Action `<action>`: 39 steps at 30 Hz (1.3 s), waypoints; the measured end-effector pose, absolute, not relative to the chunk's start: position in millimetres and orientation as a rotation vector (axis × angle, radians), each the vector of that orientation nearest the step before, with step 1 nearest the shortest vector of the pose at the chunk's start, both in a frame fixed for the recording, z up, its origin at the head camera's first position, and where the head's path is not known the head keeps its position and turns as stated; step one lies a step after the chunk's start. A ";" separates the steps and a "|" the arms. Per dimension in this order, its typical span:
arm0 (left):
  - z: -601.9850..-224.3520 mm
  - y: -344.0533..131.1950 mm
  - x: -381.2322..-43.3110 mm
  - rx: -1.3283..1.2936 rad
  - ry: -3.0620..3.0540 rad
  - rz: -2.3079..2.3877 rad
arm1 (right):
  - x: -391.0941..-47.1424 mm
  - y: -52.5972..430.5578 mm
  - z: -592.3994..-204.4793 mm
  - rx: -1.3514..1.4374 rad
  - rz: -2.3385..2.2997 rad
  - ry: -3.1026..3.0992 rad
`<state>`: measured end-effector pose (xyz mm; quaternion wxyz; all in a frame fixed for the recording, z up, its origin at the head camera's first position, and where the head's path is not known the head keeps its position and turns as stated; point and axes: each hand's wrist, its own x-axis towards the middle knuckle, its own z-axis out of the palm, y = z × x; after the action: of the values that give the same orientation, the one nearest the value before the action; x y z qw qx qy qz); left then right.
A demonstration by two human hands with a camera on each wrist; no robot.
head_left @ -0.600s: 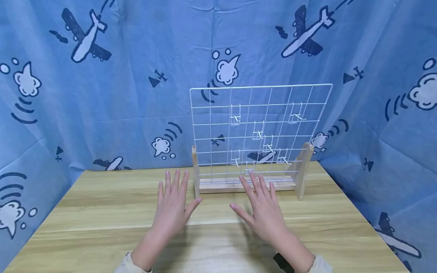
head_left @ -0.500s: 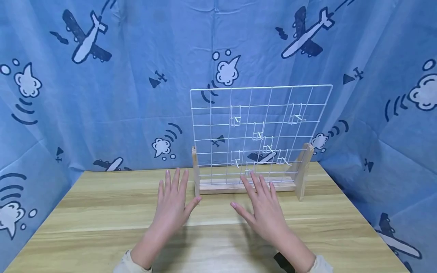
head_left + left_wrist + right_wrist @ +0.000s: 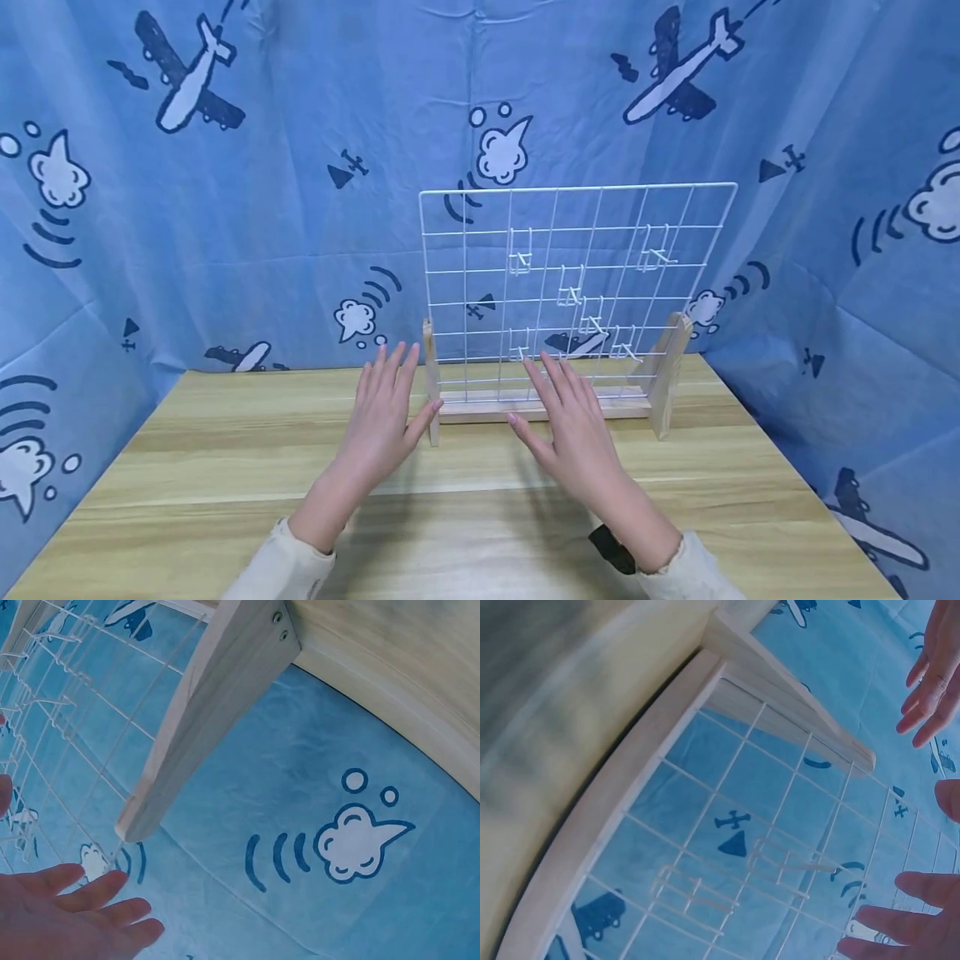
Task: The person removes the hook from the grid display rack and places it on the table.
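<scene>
A white wire grid rack point(image 3: 487, 287) stands upright in a wooden base point(image 3: 487, 408). Several white wire hooks point(image 3: 570, 292) hang on its mesh. My left hand point(image 3: 381, 421), fingers straight and thumb spread, hovers over the table just left of the rack's left wooden leg point(image 3: 431, 367). The right hand point(image 3: 577, 437) is raised in front of the rack's lower middle, its fingers extended and hiding part of the mesh. Neither hand holds anything. In the left wrist view the left fingers point(image 3: 97, 896) point past the leg; the right wrist view catches both hands near the grid.
The wooden tabletop point(image 3: 247, 467) stretches beneath the hands. A blue curtain point(image 3: 300, 208) with airplane and cloud prints encloses the back and sides. A black strap point(image 3: 613, 550) is visible at the right wrist, beside a light sleeve point(image 3: 690, 571).
Both hands have lifted and shifted forward toward the rack, and more of the sleeves shows. The right fingers now cover the lowest hook. The rack stands as before; the head view has shifted slightly.
</scene>
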<state>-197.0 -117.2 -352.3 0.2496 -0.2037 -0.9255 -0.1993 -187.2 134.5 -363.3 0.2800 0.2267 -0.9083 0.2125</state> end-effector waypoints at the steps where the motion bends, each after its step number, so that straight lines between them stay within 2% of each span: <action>1: -351.4 -117.1 -199.0 -0.562 -2.514 -0.559 | -188.5 134.2 -362.4 0.606 0.584 -2.431; 12: -342.8 -117.4 -222.4 -0.615 -2.438 -0.820 | -204.9 133.3 -357.6 0.549 0.848 -2.449; 39: -336.0 -115.5 -272.3 -0.521 -2.355 -1.399 | -227.9 118.4 -366.7 0.424 1.196 -2.340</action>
<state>-272.3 -115.5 -336.0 0.1758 -0.1838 -0.8315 -0.4938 -227.9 118.4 -366.7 0.2375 0.1547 -0.8539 0.4364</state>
